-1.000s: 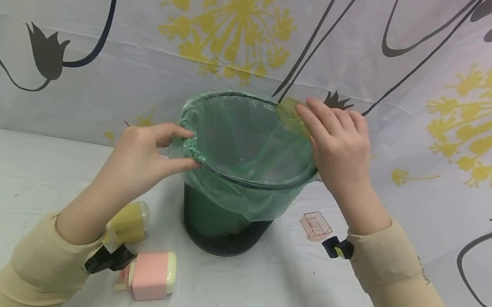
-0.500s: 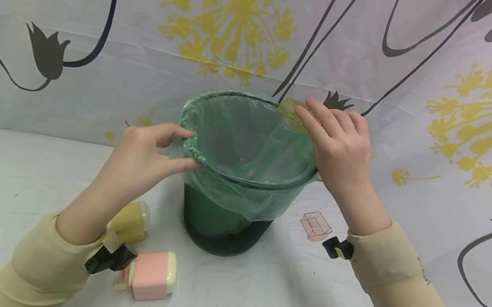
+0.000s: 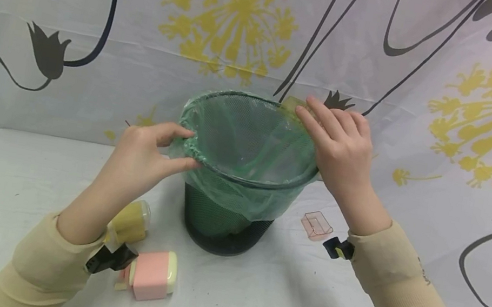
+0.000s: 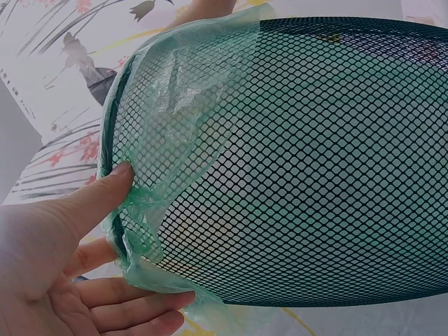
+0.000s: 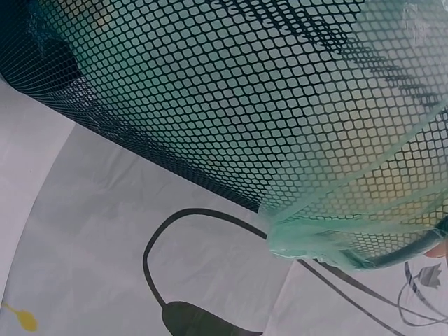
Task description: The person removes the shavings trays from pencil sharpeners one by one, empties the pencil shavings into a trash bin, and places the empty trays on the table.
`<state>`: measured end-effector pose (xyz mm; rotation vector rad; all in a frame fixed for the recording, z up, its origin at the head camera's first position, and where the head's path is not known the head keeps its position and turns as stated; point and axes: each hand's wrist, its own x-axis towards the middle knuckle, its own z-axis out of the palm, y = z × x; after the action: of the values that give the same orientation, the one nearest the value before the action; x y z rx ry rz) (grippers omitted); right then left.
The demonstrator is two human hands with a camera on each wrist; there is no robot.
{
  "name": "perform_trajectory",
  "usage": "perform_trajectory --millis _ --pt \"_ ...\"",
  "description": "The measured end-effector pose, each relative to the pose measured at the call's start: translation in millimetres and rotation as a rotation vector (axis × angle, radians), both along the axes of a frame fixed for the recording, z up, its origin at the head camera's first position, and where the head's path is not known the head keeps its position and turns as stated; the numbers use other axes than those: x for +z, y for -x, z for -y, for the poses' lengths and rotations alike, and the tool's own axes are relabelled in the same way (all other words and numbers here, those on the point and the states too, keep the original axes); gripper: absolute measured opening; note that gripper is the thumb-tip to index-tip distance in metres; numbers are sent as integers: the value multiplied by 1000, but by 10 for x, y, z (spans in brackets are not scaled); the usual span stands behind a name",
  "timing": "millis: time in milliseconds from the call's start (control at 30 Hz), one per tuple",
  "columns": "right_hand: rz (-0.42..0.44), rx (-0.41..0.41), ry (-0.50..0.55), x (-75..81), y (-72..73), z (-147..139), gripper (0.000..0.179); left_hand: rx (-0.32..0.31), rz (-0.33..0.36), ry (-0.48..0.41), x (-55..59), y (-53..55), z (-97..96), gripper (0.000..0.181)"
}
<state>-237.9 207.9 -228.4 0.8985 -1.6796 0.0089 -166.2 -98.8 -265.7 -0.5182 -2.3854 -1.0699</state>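
Note:
A black mesh wastebasket (image 3: 197, 205) stands upright, lined with a green plastic bag (image 3: 238, 196) folded over its rim. My left hand (image 3: 142, 152) pinches the rim and bunched bag at the left; in the left wrist view its thumb (image 4: 105, 196) lies on the bag's fold. At the far right of the rim, my right hand (image 3: 339, 142) holds a small see-through yellow tray (image 3: 291, 105), like a sharpener's shavings drawer, tilted over the basket. The right thumb is hidden. In the right wrist view only a fingertip (image 5: 437, 250) shows past the rim.
A pink crank pencil sharpener (image 3: 150, 275) lies front left. Behind it is a yellow one with a clear end (image 3: 131, 224), partly covered by my left wrist. A see-through pink tray (image 3: 316, 226) sits right of the basket. A patterned cloth (image 3: 129, 1) hangs behind.
The yellow tray has tipped and shifted slightly, so less of it shows beside my right fingers. My left hand and the basket stay in place.

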Motion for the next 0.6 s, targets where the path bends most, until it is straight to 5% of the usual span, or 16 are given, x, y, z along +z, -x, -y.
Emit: perform_trajectory --millis 600 --pt "-44 33 3 -3 -3 -3 44 2 11 5 19 0 2 43"
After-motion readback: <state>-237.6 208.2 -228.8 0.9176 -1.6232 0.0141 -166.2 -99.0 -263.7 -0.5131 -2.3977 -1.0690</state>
